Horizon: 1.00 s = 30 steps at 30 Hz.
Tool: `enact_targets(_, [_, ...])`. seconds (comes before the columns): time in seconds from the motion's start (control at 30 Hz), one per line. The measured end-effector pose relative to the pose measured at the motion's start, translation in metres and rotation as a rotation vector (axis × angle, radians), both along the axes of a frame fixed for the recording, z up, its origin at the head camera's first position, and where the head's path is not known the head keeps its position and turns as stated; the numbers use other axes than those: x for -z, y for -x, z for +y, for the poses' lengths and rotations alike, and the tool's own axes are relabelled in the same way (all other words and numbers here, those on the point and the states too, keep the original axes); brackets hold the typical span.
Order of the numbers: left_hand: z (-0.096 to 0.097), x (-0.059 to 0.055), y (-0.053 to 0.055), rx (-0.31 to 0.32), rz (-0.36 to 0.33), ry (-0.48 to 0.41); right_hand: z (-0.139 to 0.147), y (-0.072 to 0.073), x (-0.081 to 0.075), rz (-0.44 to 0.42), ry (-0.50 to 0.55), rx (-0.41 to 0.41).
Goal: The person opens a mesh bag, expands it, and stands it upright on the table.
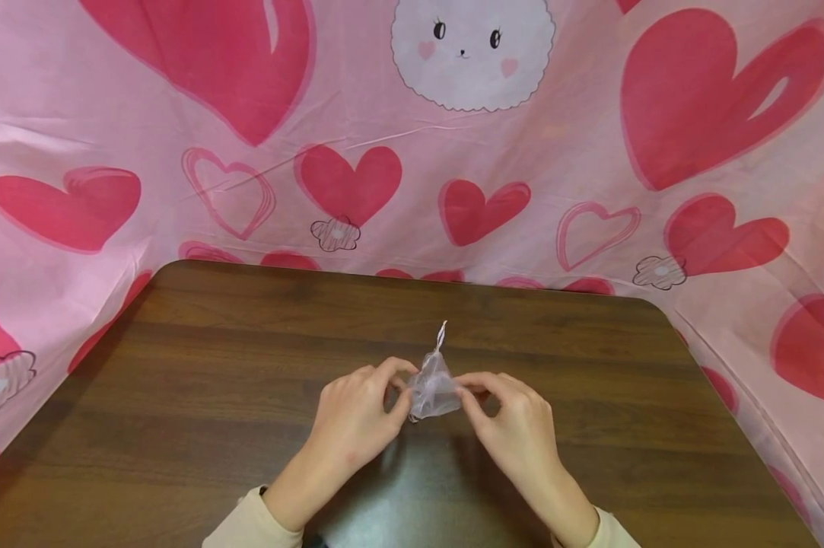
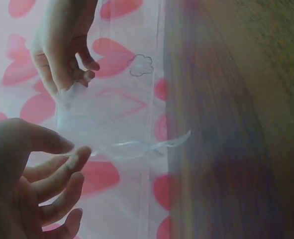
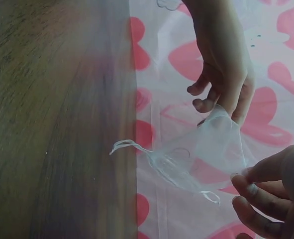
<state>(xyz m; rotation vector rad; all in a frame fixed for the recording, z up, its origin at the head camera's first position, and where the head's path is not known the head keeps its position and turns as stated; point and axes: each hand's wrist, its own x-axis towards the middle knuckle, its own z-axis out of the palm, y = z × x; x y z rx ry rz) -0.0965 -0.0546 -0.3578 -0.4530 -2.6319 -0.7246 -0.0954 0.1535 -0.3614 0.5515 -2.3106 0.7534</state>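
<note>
A small sheer white drawstring pouch [image 1: 435, 390] is stretched between both hands just above the table. In the head view, the left hand [image 1: 357, 415] pinches its left side between thumb and forefinger. The right hand [image 1: 517, 418] pinches the opposite side the same way. From the pouch's gathered part, a white cord [image 1: 441, 336] sticks up. The right wrist view shows two cord loops, one long loop [image 3: 127, 143] and one short loop [image 3: 211, 197], at either end of the gathered edge. Through the thin mesh [image 3: 216, 142] the backdrop shows.
A dark brown wooden table [image 1: 247, 342] with rounded far corners lies beneath the hands. Pink cloth [image 1: 412, 129] printed with red hearts hangs behind it and along both sides. Beige sleeves [image 1: 254, 525] cover the forearms at the bottom edge.
</note>
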Motion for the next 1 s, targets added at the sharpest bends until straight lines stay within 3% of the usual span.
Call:
enact_targets(0.5, [-0.0005,0.0,-0.0002,0.082,0.109,0.003,-0.0039,-0.0024,0.0001,0.024,-0.015,-0.07])
enact_targets(0.7, [-0.001,0.0001,0.001,0.042,0.162,-0.016,-0.0057,-0.0029,0.0003,0.002,-0.031,-0.073])
enact_targets(1.0, [-0.0012,-0.0002,0.0022,-0.013,0.162,-0.049,-0.0086,-0.0055,0.0005,-0.058,-0.04,-0.086])
